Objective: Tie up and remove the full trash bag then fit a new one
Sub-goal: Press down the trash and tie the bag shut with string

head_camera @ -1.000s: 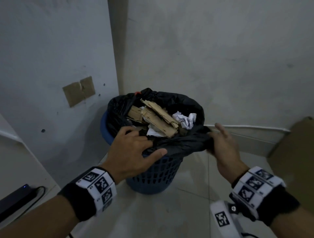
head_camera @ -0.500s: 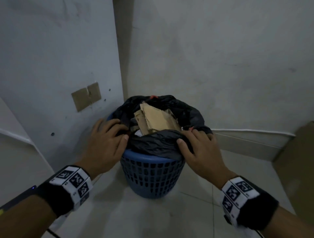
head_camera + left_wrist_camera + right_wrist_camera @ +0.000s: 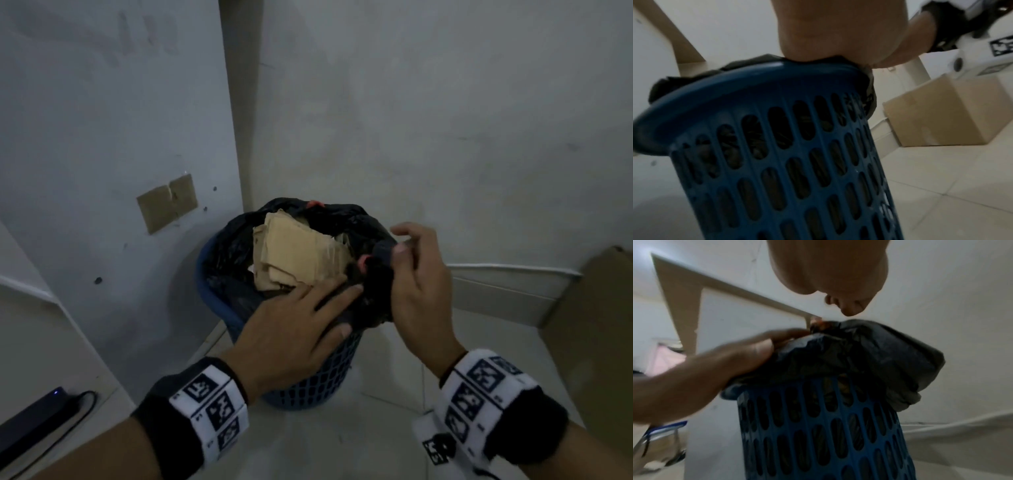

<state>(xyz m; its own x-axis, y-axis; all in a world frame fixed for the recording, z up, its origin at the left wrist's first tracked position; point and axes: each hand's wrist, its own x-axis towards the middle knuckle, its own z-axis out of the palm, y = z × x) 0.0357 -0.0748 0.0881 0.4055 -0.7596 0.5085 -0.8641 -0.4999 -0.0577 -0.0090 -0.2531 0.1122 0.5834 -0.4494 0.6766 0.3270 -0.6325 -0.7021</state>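
Note:
A blue perforated basket (image 3: 318, 383) stands in a wall corner, lined with a full black trash bag (image 3: 236, 246). Brown cardboard pieces (image 3: 294, 246) stick out of the bag's mouth. My left hand (image 3: 322, 305) lies with straight fingers on the bag at the near rim, pressing it down. My right hand (image 3: 404, 246) pinches a bunched part of the bag's edge at the right rim, lifted a little. The right wrist view shows the bag (image 3: 879, 353) folded over the basket (image 3: 818, 434), with the left hand (image 3: 725, 356) on it. In the left wrist view the basket (image 3: 777, 146) fills the frame.
Walls close in behind and to the left of the basket. A cardboard box (image 3: 596, 325) stands on the tiled floor to the right. At lower left lies a black device (image 3: 34, 418) with a blue light and a cable. A white cable (image 3: 513, 269) runs along the baseboard.
My left hand moved from the basket's left rim to the near rim. My right hand left the near rim, went right and took hold of the bag's edge there.

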